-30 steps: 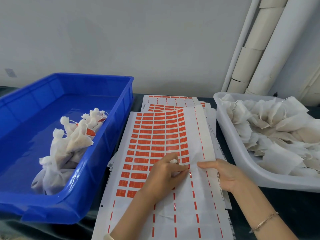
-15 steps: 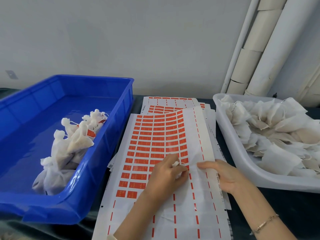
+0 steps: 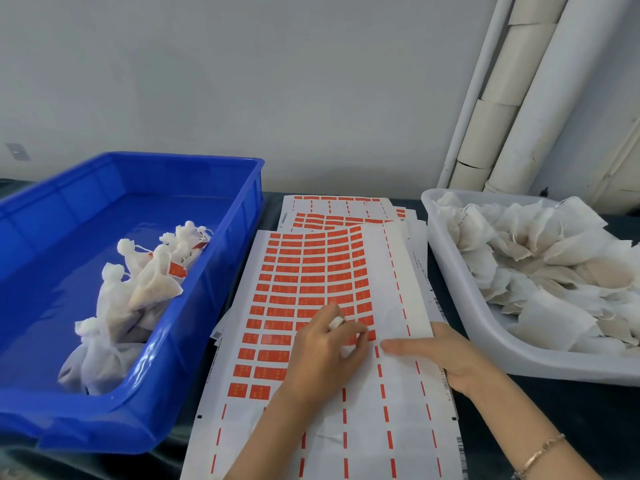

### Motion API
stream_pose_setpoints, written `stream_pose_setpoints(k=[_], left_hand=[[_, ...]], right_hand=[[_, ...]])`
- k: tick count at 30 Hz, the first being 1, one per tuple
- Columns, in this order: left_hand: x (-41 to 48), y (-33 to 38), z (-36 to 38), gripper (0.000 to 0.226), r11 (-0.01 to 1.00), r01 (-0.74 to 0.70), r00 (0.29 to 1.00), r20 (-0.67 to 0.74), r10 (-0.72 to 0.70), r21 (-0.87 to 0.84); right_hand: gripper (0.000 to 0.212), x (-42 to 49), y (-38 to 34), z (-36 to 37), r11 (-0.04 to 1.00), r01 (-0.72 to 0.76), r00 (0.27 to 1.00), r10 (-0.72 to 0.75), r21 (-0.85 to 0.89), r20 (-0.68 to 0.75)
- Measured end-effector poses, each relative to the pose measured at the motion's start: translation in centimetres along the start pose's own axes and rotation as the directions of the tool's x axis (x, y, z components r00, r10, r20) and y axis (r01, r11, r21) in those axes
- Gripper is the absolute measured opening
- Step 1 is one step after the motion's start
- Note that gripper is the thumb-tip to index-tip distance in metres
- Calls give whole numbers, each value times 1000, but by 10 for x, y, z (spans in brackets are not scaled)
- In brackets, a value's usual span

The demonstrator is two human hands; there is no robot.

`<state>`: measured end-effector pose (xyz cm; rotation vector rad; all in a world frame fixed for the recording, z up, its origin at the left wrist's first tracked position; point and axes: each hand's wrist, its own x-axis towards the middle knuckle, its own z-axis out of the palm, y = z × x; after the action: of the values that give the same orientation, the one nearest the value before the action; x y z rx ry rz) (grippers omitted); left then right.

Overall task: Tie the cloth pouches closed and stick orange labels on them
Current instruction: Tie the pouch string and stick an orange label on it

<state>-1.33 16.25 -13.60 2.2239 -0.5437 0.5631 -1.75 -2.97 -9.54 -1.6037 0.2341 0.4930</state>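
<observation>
The pouch (image 3: 336, 321) sat almost wholly hidden inside the left hand (image 3: 325, 358). Only a white knob of cloth showed above the knuckles and a sliver below the fingers, so its neck and cord could not be made out. That hand's fingers were curled round it, with the fingertips down at the last full row of orange labels on the label sheet (image 3: 311, 282). Whether they were also pinching a label could not be told.

Just beside it, the right hand (image 3: 440, 362) lay flat on the stripped part of the sheet, fingers straight and pressing the paper. A bracelet (image 3: 543, 452) circled its wrist. More sheets lay beneath, mostly covered.

To the left, tied pouches (image 3: 138, 289) were heaped in the blue bin (image 3: 242, 209), a few showing orange labels. To the right, untied pouches (image 3: 554, 271) filled the white tray (image 3: 460, 306), which the frame edge cut off. Both stood on a dark table (image 3: 554, 410), with pale pipes (image 3: 519, 98) behind.
</observation>
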Motion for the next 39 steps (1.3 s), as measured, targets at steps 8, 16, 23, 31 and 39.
stream_pose_setpoints(k=[8, 16, 23, 31, 39], left_hand=[[-1, -1, 0, 26, 1000, 10, 996, 91, -9, -19], [-2, -6, -3, 32, 976, 56, 995, 90, -38, -210], [2, -9, -1, 36, 949, 106, 990, 116, -74, -297], [1, -9, -1, 34, 978, 53, 992, 126, -27, -204], [3, -14, 0, 15, 919, 197, 980, 75, -182, -341]], right_hand=[[43, 7, -4, 6, 992, -112, 992, 110, 48, 56], [50, 6, 0, 10, 986, -102, 993, 94, 134, 68], [62, 8, 8, 6, 982, -64, 995, 50, 175, 84], [67, 8, 10, 4, 987, -24, 995, 8, 160, 97], [61, 9, 4, 0, 996, -17, 995, 8, 92, 101]])
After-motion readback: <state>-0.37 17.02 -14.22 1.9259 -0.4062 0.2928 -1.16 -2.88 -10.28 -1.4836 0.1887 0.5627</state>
